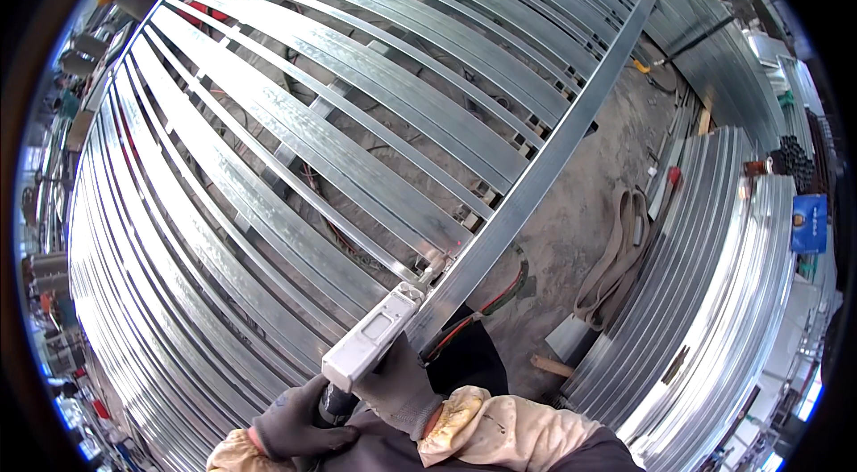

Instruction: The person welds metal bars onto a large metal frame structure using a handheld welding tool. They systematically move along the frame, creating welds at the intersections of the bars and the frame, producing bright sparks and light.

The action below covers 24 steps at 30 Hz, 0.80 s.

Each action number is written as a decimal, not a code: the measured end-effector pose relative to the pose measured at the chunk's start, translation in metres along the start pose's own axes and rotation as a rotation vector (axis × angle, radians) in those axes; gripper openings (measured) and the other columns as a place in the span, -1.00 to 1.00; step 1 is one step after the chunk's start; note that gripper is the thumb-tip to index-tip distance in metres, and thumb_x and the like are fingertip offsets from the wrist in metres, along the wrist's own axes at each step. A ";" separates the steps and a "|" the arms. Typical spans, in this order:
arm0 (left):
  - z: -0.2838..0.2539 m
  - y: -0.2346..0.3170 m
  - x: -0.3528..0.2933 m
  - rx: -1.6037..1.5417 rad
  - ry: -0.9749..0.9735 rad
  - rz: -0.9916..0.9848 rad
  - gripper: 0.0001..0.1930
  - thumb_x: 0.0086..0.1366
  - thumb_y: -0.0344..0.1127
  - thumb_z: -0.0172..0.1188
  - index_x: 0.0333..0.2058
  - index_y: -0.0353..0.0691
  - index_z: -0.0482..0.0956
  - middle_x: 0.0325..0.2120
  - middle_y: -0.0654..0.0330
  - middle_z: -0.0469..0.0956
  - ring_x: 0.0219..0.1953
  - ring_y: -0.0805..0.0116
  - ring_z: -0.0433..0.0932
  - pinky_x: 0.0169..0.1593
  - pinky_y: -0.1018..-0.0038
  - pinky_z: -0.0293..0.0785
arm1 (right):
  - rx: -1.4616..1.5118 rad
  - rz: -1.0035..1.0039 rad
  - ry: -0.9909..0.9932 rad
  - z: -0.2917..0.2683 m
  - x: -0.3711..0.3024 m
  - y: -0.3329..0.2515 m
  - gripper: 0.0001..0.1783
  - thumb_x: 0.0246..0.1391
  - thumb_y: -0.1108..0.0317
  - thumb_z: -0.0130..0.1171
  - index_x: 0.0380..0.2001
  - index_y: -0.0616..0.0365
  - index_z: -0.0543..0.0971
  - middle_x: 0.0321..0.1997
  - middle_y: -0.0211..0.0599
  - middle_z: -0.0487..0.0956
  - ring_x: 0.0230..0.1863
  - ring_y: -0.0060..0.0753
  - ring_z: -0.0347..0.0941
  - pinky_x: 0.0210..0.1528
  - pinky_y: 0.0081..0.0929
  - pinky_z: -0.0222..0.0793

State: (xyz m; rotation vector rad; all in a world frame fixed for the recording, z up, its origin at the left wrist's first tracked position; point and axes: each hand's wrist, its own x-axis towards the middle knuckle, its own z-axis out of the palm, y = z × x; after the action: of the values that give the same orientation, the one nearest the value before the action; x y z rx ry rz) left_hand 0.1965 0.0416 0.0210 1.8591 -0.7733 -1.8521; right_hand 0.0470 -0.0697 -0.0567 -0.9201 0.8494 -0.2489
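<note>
Both my hands wear grey gloves and hold a white, box-shaped handheld welding gun [373,336] at the lower middle. My left hand [302,420] closes round the dark rear end of the gun. My right hand [401,390] grips beneath its white body, the fingers partly hidden by it. The gun's metal nozzle [434,269] points up and right, close to where a flat metal bar meets a long metal edge rail [536,170]. A small red light spot shows near the tip. Long parallel metal bars [277,106] form a large frame before me.
A stack of long metal profiles [665,293] lies at the right, beside a looped beige strap [618,249] on the dusty floor. Cables [486,307] run below the rail by my right hand. A metal sheet [714,53] stands at the far right, with a blue box [809,224] nearer.
</note>
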 end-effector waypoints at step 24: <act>-0.007 -0.042 0.035 -0.032 0.032 0.113 -0.27 -0.06 -0.25 0.49 0.12 -0.33 0.46 -0.31 0.05 0.68 -0.23 0.23 0.71 -0.11 0.35 0.59 | -0.134 0.026 0.011 -0.008 0.017 0.010 -0.32 0.04 0.16 0.48 0.05 0.27 0.34 -0.09 -0.22 0.57 -0.10 -0.44 0.57 -0.06 -0.41 0.54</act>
State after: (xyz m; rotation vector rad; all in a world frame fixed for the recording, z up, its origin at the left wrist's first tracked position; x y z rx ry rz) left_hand 0.2069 0.0509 -0.0330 1.7834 -0.8156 -1.7506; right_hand 0.0510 -0.0775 -0.0763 -1.0324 0.8955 -0.1756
